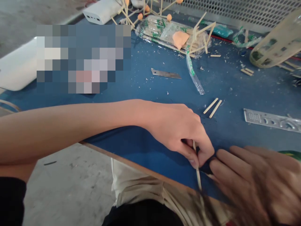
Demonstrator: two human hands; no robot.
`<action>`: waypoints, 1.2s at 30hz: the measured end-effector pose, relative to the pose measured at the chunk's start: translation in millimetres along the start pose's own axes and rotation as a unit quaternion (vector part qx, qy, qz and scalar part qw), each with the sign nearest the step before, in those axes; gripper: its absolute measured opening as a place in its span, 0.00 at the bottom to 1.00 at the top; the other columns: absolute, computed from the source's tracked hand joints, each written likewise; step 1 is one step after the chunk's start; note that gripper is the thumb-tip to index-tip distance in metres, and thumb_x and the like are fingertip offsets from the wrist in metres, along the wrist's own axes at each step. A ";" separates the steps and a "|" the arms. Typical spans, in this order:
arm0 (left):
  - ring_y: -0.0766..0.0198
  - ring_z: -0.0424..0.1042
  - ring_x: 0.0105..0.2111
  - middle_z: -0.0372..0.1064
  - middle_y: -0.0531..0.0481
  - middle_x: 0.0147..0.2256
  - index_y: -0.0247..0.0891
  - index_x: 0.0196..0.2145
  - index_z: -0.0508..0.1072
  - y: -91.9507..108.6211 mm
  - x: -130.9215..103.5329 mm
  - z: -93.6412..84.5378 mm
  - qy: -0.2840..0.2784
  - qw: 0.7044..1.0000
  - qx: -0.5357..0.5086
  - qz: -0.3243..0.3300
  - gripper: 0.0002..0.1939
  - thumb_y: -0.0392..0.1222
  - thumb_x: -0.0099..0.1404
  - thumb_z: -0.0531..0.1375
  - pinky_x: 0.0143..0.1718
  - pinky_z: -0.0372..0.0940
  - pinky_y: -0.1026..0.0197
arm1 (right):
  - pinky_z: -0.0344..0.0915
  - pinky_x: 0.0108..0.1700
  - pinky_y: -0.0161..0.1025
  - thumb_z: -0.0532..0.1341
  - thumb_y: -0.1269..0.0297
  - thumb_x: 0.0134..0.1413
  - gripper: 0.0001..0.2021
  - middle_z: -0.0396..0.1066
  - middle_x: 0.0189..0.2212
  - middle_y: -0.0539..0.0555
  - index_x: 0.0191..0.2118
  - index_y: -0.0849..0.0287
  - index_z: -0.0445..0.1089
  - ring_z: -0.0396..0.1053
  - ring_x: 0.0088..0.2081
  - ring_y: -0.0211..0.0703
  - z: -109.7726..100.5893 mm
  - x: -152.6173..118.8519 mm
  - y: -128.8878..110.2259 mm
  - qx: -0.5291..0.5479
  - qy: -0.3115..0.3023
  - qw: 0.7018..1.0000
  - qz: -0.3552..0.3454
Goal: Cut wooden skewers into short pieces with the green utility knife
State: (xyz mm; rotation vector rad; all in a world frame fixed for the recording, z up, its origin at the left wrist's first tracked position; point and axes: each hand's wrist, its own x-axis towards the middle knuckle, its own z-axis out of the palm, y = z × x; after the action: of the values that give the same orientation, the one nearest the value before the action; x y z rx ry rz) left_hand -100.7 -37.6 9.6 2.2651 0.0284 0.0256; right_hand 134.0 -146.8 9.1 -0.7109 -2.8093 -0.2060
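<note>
Near the front edge of the blue table, my left hand pinches a thin wooden stick, which points down toward the edge. Close beside it on the right is my right hand, blurred, with its fingers curled; a small pale tip shows at its fingertips, too unclear to name. Two short stick pieces lie beyond my hands. A loose metal blade rests farther back, and a clear ruler lies at the right.
A plastic packet of sticks with an orange lump lies at the back, beside joined-stick frames. A clear container stands back right, before a perforated metal panel. White devices are at the left. Small scraps dot the blue table.
</note>
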 end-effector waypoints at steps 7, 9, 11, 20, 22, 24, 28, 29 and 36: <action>0.69 0.76 0.38 0.80 0.65 0.38 0.53 0.36 0.78 -0.3 0.1 2.2 0.003 1.000 0.025 0.009 0.05 0.44 0.71 0.61 0.32 0.59 0.60 | 0.51 0.27 0.48 0.52 0.70 0.63 0.11 0.75 0.29 0.48 0.39 0.52 0.71 0.65 0.25 0.44 -0.9 -2.0 -0.1 0.004 -0.039 0.999 -0.022; 0.70 0.75 0.37 0.80 0.65 0.39 0.52 0.36 0.77 0.0 -0.1 2.3 0.004 1.000 0.027 0.009 0.05 0.44 0.71 0.62 0.32 0.58 0.60 | 0.51 0.27 0.48 0.53 0.70 0.62 0.10 0.75 0.30 0.49 0.40 0.53 0.71 0.66 0.25 0.44 -1.4 0.9 -0.9 0.001 -0.052 0.998 -0.026; 0.69 0.75 0.37 0.80 0.65 0.38 0.52 0.36 0.78 0.1 -0.3 1.9 0.004 1.000 0.026 0.007 0.05 0.44 0.70 0.62 0.32 0.58 0.60 | 0.51 0.27 0.47 0.52 0.70 0.63 0.10 0.75 0.30 0.49 0.40 0.54 0.70 0.67 0.26 0.44 -1.3 3.7 -1.5 -0.001 -0.066 0.998 -0.020; 0.71 0.77 0.34 0.80 0.65 0.34 0.53 0.31 0.78 0.7 -0.1 -1.1 0.012 1.000 -0.011 0.014 0.07 0.41 0.67 0.65 0.30 0.61 0.62 | 0.47 0.30 0.47 0.50 0.69 0.66 0.11 0.70 0.27 0.46 0.39 0.52 0.69 0.61 0.23 0.43 0.4 -4.6 -0.9 0.015 -0.041 0.999 0.005; 0.70 0.77 0.35 0.80 0.65 0.35 0.52 0.31 0.78 0.7 -0.4 -1.2 0.002 1.000 -0.009 0.009 0.07 0.41 0.68 0.64 0.31 0.61 0.62 | 0.47 0.30 0.47 0.51 0.69 0.66 0.10 0.71 0.27 0.46 0.40 0.52 0.69 0.62 0.24 0.44 0.2 -6.0 -1.3 0.013 -0.048 0.999 0.009; 0.70 0.77 0.36 0.80 0.64 0.35 0.52 0.32 0.78 0.5 -0.7 -1.1 -0.002 1.000 -0.009 0.011 0.07 0.41 0.68 0.64 0.31 0.61 0.62 | 0.47 0.30 0.48 0.50 0.70 0.66 0.11 0.72 0.28 0.47 0.40 0.52 0.69 0.62 0.24 0.44 -0.1 -5.9 -0.8 0.005 -0.030 1.000 0.001; 0.70 0.77 0.37 0.81 0.66 0.37 0.52 0.33 0.78 -0.1 -0.5 -1.3 -0.007 1.000 -0.013 0.013 0.07 0.42 0.69 0.63 0.32 0.61 0.62 | 0.46 0.30 0.48 0.49 0.70 0.67 0.11 0.72 0.28 0.47 0.40 0.52 0.69 0.61 0.24 0.43 1.3 -5.7 3.1 0.005 -0.036 0.999 -0.014; 0.69 0.77 0.37 0.81 0.66 0.38 0.52 0.33 0.78 -0.2 -0.3 -1.4 -0.014 1.000 -0.015 0.009 0.06 0.42 0.69 0.63 0.33 0.62 0.62 | 0.46 0.30 0.48 0.50 0.69 0.66 0.11 0.71 0.28 0.46 0.40 0.52 0.68 0.61 0.24 0.44 2.1 -6.2 4.2 0.009 -0.042 0.999 -0.017; 0.69 0.76 0.36 0.80 0.64 0.35 0.53 0.35 0.78 -0.3 0.0 0.0 -0.006 1.000 0.022 0.005 0.06 0.45 0.70 0.62 0.30 0.59 0.60 | 0.47 0.30 0.47 0.50 0.69 0.66 0.10 0.69 0.28 0.45 0.40 0.50 0.68 0.62 0.25 0.42 2.0 -8.5 3.9 0.019 -0.081 0.996 -0.015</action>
State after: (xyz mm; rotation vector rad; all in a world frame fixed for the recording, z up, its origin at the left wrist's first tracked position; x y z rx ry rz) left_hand -100.7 -37.4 9.3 2.3094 0.0100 0.0162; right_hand 142.8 -146.8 5.3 -0.7063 -2.9699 -0.1048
